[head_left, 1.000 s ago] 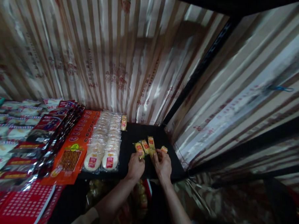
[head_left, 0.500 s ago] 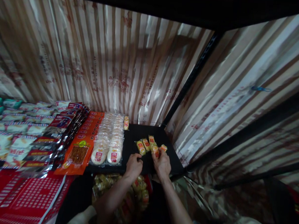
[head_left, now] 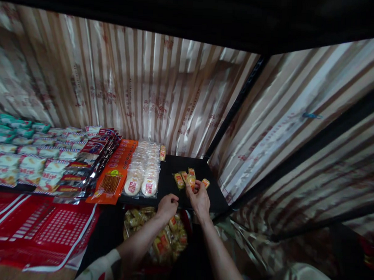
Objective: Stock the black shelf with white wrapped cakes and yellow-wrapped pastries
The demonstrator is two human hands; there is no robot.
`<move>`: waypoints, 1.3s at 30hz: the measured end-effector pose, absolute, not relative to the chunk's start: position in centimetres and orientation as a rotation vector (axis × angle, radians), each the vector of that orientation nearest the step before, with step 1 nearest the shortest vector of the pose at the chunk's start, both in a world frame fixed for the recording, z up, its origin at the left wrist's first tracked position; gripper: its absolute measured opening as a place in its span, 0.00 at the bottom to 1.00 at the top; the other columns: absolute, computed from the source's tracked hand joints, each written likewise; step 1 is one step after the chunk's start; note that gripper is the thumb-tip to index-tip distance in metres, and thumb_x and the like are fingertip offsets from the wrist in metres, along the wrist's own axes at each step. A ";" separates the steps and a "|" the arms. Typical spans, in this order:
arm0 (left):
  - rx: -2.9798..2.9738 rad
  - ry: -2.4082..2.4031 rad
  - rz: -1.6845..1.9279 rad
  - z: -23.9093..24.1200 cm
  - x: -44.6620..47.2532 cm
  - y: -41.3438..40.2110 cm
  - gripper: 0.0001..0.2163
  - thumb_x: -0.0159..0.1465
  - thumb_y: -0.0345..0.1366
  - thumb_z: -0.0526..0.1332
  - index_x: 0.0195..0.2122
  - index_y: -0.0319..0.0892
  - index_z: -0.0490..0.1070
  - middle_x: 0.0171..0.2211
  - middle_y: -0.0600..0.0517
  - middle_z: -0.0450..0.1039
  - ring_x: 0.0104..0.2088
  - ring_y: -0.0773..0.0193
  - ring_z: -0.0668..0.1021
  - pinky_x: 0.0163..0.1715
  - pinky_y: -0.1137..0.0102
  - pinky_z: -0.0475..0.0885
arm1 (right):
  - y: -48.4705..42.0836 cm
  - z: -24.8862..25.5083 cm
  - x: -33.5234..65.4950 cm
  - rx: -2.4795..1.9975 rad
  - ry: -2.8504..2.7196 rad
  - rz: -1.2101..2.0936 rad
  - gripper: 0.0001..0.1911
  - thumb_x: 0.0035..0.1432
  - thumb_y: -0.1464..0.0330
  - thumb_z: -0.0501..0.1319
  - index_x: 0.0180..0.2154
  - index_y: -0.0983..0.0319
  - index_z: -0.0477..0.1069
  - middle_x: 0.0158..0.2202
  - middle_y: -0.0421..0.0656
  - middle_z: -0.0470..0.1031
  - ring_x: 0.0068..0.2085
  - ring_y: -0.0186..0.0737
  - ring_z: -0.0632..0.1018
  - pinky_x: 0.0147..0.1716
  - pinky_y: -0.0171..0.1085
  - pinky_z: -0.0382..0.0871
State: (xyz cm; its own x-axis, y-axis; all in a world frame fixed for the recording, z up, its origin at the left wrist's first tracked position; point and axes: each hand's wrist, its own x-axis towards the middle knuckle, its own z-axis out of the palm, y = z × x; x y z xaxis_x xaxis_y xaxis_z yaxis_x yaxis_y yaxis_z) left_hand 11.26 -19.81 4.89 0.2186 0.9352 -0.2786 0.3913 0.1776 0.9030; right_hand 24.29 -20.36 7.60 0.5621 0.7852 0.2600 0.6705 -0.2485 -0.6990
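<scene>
You see yellow-and-red packets [head_left: 185, 179] on a black shelf [head_left: 214, 195], an orange pack [head_left: 112, 182], and brown-and-cream striped walls [head_left: 145, 93].

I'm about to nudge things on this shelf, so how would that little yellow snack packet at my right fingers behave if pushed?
The yellow packet looks small and probably light. Its shiny wrapper probably slides easily on the black shelf. Flat-lying, so unlikely to roll.

Both forearms are bare from wrist to near the elbow. The left hand [head_left: 168, 205] and right hand [head_left: 199, 198] carry no gloves, rings or watch that I can make out. A pale, patterned sleeve with a red patch covers the left upper arm.
</scene>
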 end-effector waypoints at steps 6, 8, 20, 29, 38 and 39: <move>1.415 1.327 0.641 5.2 12.0 -20.2 0.11 0.57 0.28 0.55 0.38 0.42 0.74 0.34 0.51 0.76 0.35 0.66 0.77 0.38 0.74 0.69 | -20.4 7.8 24.2 -1.948 -1.223 0.142 0.25 0.51 0.53 0.54 0.45 0.64 0.66 0.37 0.46 0.73 0.32 0.38 0.75 0.31 0.36 0.66; 1.399 1.320 0.653 5.1 12.1 -20.1 0.11 0.57 0.28 0.55 0.38 0.42 0.74 0.34 0.51 0.76 0.35 0.65 0.77 0.38 0.73 0.69 | -20.2 7.8 24.1 -1.933 -1.245 0.134 0.26 0.51 0.52 0.54 0.45 0.64 0.66 0.38 0.46 0.73 0.32 0.39 0.75 0.32 0.37 0.66; 1.255 1.300 0.704 3.5 10.9 -18.8 0.09 0.58 0.29 0.54 0.35 0.41 0.73 0.34 0.49 0.76 0.33 0.65 0.76 0.35 0.73 0.70 | -18.4 5.9 22.4 -1.855 -1.223 0.248 0.29 0.48 0.51 0.56 0.46 0.65 0.66 0.40 0.49 0.74 0.33 0.41 0.75 0.35 0.39 0.68; 0.996 1.139 0.898 5.1 11.6 -16.1 0.16 0.63 0.37 0.49 0.50 0.38 0.64 0.45 0.44 0.70 0.33 0.67 0.75 0.25 0.77 0.69 | -15.9 5.2 22.5 -1.734 -1.228 0.305 0.28 0.49 0.52 0.57 0.47 0.64 0.65 0.43 0.50 0.73 0.39 0.45 0.76 0.41 0.43 0.69; 0.902 0.913 1.074 5.4 12.5 -12.2 0.16 0.63 0.41 0.49 0.48 0.39 0.64 0.49 0.43 0.70 0.47 0.59 0.74 0.38 0.70 0.72 | -12.4 3.8 21.9 -1.536 -1.215 0.563 0.23 0.56 0.57 0.52 0.50 0.61 0.64 0.44 0.47 0.74 0.43 0.41 0.76 0.42 0.40 0.71; 0.911 0.903 1.069 5.5 12.6 -11.7 0.16 0.64 0.41 0.48 0.48 0.39 0.65 0.49 0.43 0.70 0.47 0.58 0.74 0.38 0.70 0.72 | -11.9 3.7 22.0 -1.523 -1.195 0.596 0.23 0.55 0.58 0.53 0.51 0.60 0.64 0.42 0.46 0.75 0.42 0.41 0.76 0.40 0.39 0.71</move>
State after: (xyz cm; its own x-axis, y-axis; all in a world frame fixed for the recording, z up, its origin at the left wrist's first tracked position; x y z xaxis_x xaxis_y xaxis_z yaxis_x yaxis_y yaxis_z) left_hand 12.65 -11.71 5.48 0.2284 0.9612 -0.1544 -0.3131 0.2227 0.9232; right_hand 21.99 -11.93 3.74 0.3745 0.9028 0.2116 0.3740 0.0618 -0.9254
